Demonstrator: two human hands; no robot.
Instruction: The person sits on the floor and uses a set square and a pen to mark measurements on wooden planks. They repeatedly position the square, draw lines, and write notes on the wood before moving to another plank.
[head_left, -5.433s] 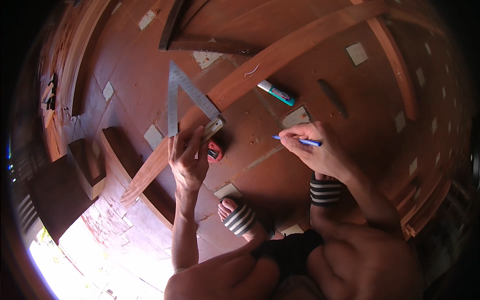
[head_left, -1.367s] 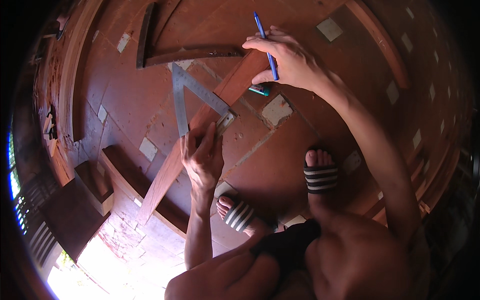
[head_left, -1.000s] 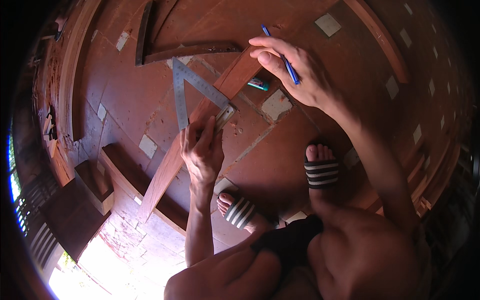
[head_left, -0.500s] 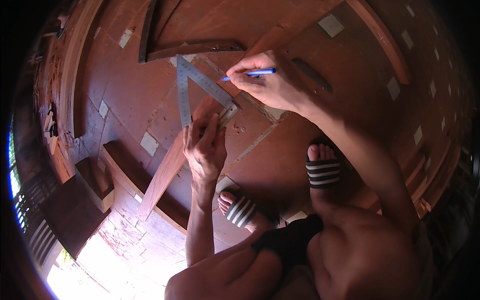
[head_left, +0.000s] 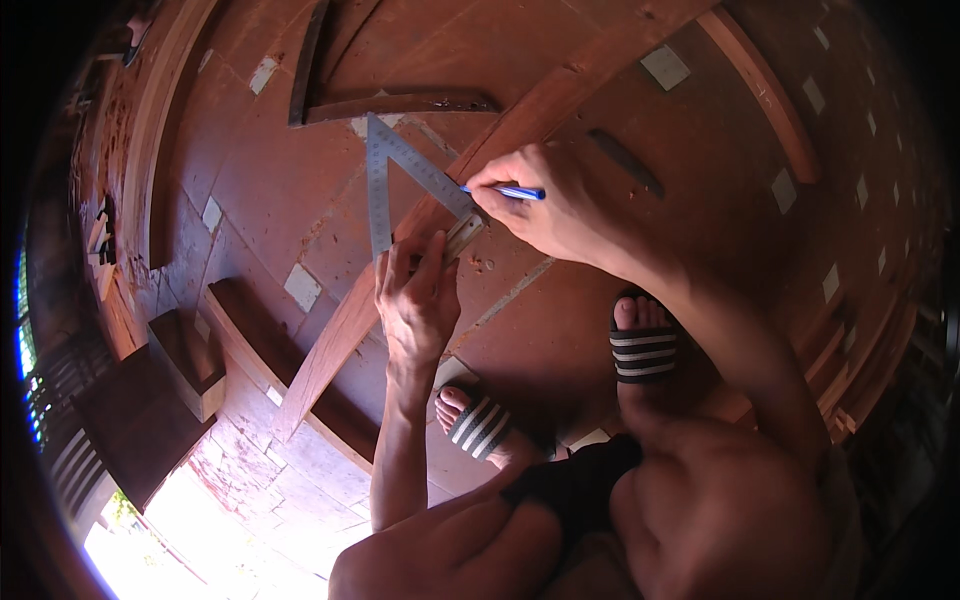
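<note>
- Our left hand (head_left: 415,300) lies flat, fingers spread, pressing the metal square (head_left: 400,180) onto the wooden plank (head_left: 340,335).
- Our right hand (head_left: 545,205) pinches a blue pen (head_left: 510,191), tip touching the square's edge.

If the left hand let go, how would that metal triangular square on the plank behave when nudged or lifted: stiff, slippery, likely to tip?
The metal square looks thin and flat, so probably stiff and fairly light. It lies across the narrow wooden plank with its corner overhanging, pinned by the left hand; unpinned, smooth metal would likely slide or pivot. The right hand runs a blue pen along its edge, which may push it sideways.
</note>
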